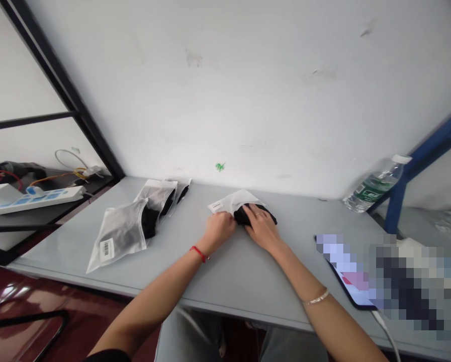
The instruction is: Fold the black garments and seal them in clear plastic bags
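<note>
A frosted white bag (242, 196) with a small label lies near the wall on the grey table, and a folded black cloth (269, 217) sits partly in its mouth. My left hand (220, 227) is closed on the bag's near edge, its fingers curled. My right hand (261, 226) rests on top of the black cloth with its fingers spread and pressing down. How far the cloth reaches inside the bag is partly hidden by my hands.
Several similar bags (121, 234) with black contents lie to the left. A clear bottle (374, 188) leans by the blue frame at right. A phone (346, 269) with a cable lies at front right. A power strip (40, 200) sits on the left shelf.
</note>
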Available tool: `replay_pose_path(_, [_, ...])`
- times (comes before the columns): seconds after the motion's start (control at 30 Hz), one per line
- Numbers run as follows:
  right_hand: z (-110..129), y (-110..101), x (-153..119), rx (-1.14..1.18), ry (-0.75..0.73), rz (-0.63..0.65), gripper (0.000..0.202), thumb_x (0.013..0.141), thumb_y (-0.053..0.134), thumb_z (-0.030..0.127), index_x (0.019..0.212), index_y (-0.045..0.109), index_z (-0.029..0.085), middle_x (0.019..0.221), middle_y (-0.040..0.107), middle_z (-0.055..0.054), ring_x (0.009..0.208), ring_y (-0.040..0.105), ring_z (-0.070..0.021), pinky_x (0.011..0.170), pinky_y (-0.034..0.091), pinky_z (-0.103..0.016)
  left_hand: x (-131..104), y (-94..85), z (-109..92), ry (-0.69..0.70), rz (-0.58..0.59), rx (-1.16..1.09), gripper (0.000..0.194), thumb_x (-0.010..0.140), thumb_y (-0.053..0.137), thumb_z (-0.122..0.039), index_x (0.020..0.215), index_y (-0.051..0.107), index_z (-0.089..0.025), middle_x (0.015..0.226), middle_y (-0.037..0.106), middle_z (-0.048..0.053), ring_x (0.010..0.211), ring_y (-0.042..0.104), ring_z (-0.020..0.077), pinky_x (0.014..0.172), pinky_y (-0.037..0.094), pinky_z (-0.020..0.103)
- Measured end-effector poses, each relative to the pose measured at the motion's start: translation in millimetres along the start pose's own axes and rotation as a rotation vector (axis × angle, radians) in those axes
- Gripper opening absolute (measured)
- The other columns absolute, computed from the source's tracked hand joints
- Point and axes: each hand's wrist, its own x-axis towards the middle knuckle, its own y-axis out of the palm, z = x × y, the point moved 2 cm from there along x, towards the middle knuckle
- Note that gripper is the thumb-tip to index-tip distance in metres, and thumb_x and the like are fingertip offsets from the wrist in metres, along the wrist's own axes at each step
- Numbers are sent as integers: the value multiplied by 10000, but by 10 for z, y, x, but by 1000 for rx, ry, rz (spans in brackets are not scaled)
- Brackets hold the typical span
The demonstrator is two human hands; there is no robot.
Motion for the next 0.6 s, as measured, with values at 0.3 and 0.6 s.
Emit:
replay_pose_path(0.3, [149,70,43,-42,27,93,487,891,471,193,1363,491,69,1378,555,-174,1330,442,-295,1108,322,-431,-80,-76,-101,106,-37,-31,294,908,447,-208,754,697,-196,841,726,80,751,674,188,669,447,259])
replay_pose_path(0.6, [45,-144,21,141,40,186,370,902,416,178,1234,548,80,1240,635,-162,1233,522,-258,1040,389,-391,-180,-166,-217,132,0,37,244,874,491,-218,747,697,-187,831,723,88,712,665,212,600,423,279])
